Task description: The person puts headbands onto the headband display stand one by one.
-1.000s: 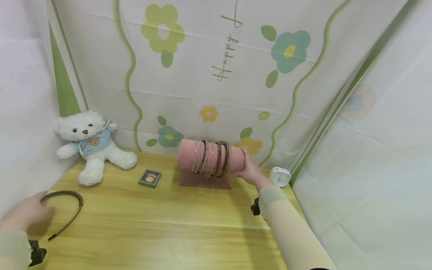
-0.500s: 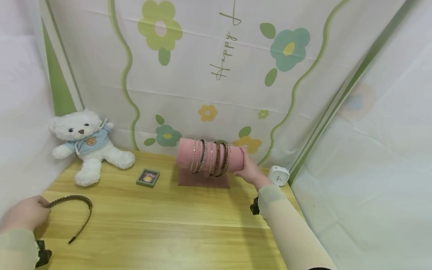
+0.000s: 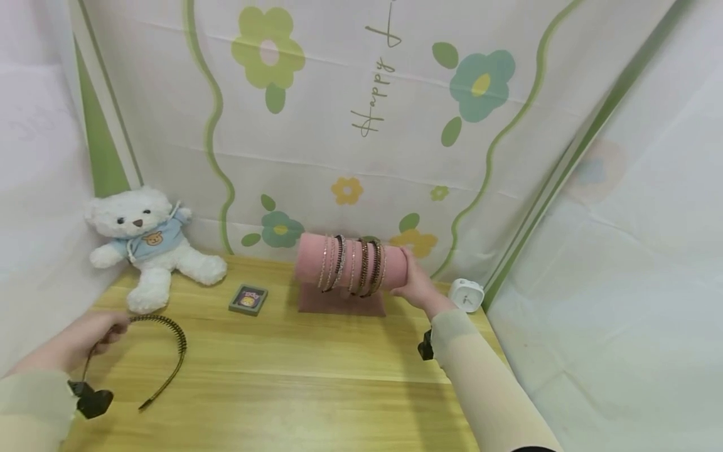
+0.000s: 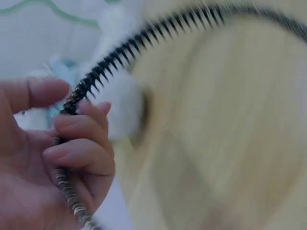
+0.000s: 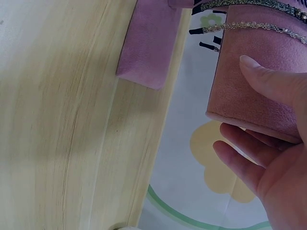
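Observation:
A thin dark headband with a row of small comb teeth is held by my left hand above the left of the table. In the left wrist view, the fingers curl round one arm of this headband; the rest of the band arches to the right. My right hand grips the right end of a pink padded roll stand. The right wrist view has the thumb on the face of the pink roll and the fingers at its end. Several beaded headbands hang side by side on the roll.
A white teddy bear in a blue top sits at the back left. Right of it lies a small grey-framed picture. A white clock stands at the right edge. A flower-print curtain closes off the wooden table's back.
My left hand took hold of the headband at the left and has moved it rightward, turning with the band upright. The right hand stays on the roll's end.

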The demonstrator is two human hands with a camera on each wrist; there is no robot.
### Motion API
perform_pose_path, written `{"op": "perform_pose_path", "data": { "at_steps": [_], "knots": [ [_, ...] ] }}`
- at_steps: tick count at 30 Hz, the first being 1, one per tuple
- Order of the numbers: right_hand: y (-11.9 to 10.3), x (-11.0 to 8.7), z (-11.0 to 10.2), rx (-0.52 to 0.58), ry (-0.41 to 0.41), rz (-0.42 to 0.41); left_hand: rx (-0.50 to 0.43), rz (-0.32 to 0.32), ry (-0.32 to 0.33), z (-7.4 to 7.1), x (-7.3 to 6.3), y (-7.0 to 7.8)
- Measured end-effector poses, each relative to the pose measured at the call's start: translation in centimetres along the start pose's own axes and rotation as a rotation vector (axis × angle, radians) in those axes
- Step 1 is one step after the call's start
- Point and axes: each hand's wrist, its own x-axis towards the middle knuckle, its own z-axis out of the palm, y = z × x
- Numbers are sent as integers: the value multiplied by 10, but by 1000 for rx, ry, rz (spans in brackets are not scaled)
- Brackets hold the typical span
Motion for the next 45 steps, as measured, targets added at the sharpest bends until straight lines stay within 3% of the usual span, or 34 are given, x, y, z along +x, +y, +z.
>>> {"op": "perform_pose_path", "data": {
  "at_steps": [2, 4, 10, 15, 18, 21, 25, 28, 36, 45],
  "knots": [
    [1, 1, 1, 1, 3, -4, -123, -11, -37, 5, 2, 11],
    [3, 1, 2, -1, 6, -4, -185, 0, -50, 11, 4, 23],
    [4, 0, 2, 3, 5, -4, -248, 63, -60, 26, 7, 52],
    [4, 0, 2, 2, 4, 4, -289, 67, -80, 37, 9, 72],
    [3, -1, 2, 5, 5, 5, -358, 122, -133, 42, 10, 82],
    [3, -1, 2, 2, 5, 4, -425, 217, -214, 46, 10, 91],
    [3, -1, 1, -1, 0, 2, -463, 284, -247, 52, 12, 104],
    [3, 0, 1, 0, -1, 4, -460, 295, -215, 61, 15, 114],
    [5, 0, 1, 4, -5, -2, -396, 352, -54, 91, 30, 137],
    [-1, 0, -1, 14, -6, 27, -541, 332, 80, 113, 50, 167]
  ]
}}
